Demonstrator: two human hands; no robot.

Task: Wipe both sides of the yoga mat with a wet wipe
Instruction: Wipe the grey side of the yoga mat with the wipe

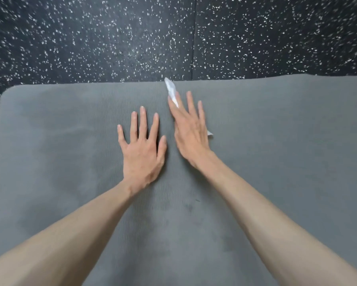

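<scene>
Left hand (141, 149) flat, fingers spread, pressing the mat (276, 141); right hand (191, 133) flat with straight fingers over a white wipe (171, 89), apparently pinning it near the mat's far edge; grey mat spread on black speckled floor (111, 38).

A flat grey ribbed foam yoga mat (276, 162) lies on black white-speckled rubber floor (111, 38). The left hand (141, 149) rests flat with fingers spread. Just beside it, the right hand (191, 133) presses a crumpled white wet wipe (171, 89), which pokes out beyond its fingertips.
</scene>
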